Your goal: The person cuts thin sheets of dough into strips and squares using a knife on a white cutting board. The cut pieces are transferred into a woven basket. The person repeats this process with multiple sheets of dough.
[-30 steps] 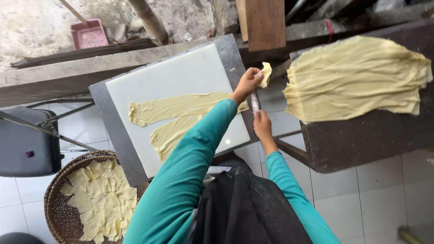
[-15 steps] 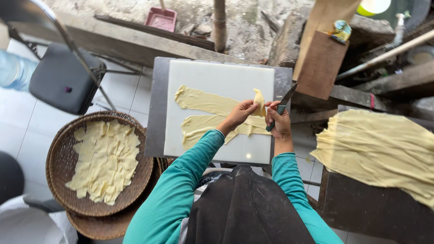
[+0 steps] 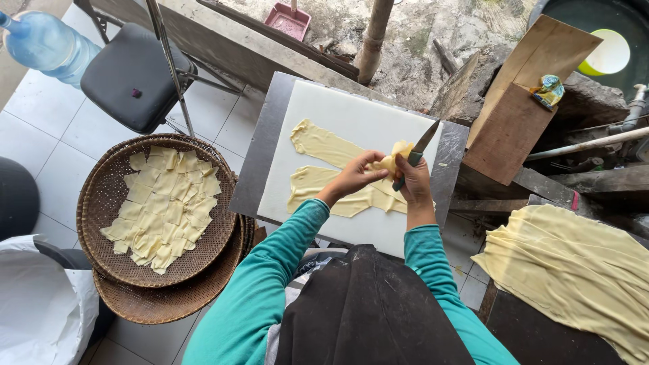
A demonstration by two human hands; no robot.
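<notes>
My left hand (image 3: 357,174) holds a small stack of pale yellow dough pieces (image 3: 394,157) above the white cutting board (image 3: 351,115). My right hand (image 3: 414,179) grips a knife (image 3: 423,143) by its dark handle, blade pointing up and away, and also touches the dough stack. Two long strips of thin dough (image 3: 324,147) lie flat on the board under and left of my hands. My teal sleeves and a dark apron fill the lower middle of the view.
A woven round basket (image 3: 111,260) at the left holds several cut dough squares (image 3: 165,203). A big sheet of dough (image 3: 574,270) lies on a dark table at the right. A black chair (image 3: 132,74), a water jug (image 3: 40,44) and wooden boards (image 3: 514,128) stand around.
The view has swung left, bringing the basket into sight. My hands came down from the board's far right corner to its middle, the left one now holding gathered dough pieces.
</notes>
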